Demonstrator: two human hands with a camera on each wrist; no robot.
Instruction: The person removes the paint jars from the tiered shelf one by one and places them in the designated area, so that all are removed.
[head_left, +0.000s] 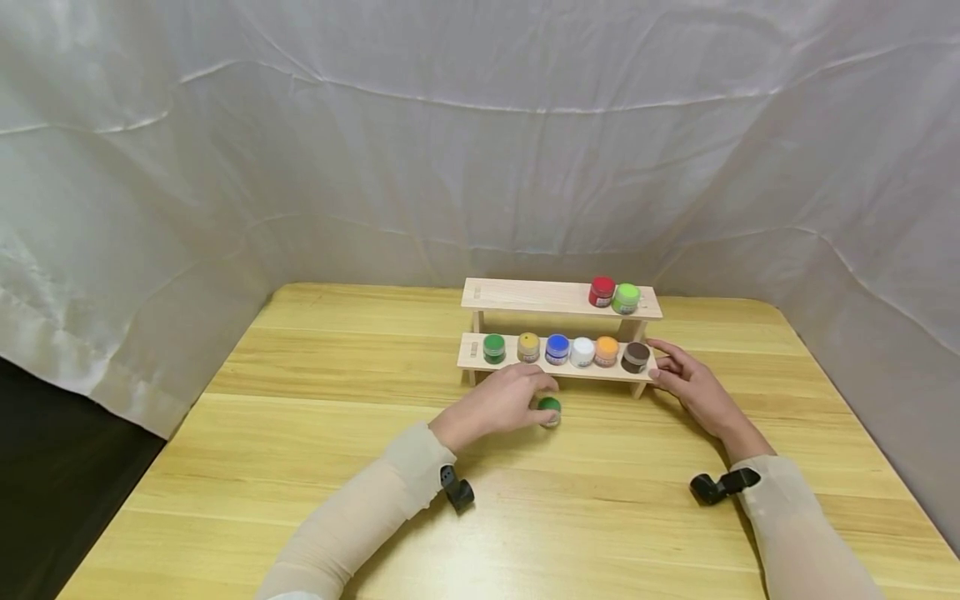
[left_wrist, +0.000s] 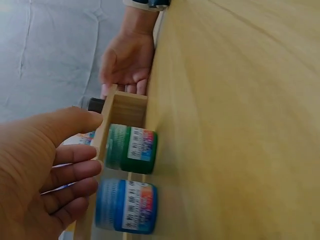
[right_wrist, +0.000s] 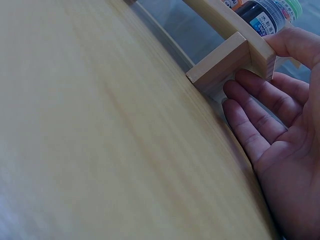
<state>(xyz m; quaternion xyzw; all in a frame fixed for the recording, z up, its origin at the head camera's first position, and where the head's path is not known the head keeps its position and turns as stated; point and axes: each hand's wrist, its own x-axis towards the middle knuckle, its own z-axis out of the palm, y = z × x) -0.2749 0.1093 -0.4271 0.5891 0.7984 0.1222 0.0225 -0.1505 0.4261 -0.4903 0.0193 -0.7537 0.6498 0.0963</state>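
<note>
My left hand (head_left: 504, 398) reaches in front of a two-tier wooden rack (head_left: 536, 295), thumb and fingers spread beside a green-lidded paint jar (head_left: 550, 410) standing on the table. In the left wrist view, the thumb and fingertips are apart from this green jar (left_wrist: 131, 150). A blue paint jar (left_wrist: 126, 206) stands beside it, hidden in the head view. My right hand (head_left: 693, 392) holds the right end of the rack's lower shelf. In the right wrist view the thumb lies against the plank's end (right_wrist: 267, 59), with the fingers below it.
On the lower shelf stand a green jar (head_left: 494, 348), a yellow one (head_left: 528, 347), a blue one (head_left: 557, 349), a white one (head_left: 582, 352), an orange one (head_left: 607, 351) and a dark brown one (head_left: 635, 357). Red (head_left: 602, 292) and light green (head_left: 626, 298) jars stand above. A grey curtain (head_left: 480, 167) hangs behind.
</note>
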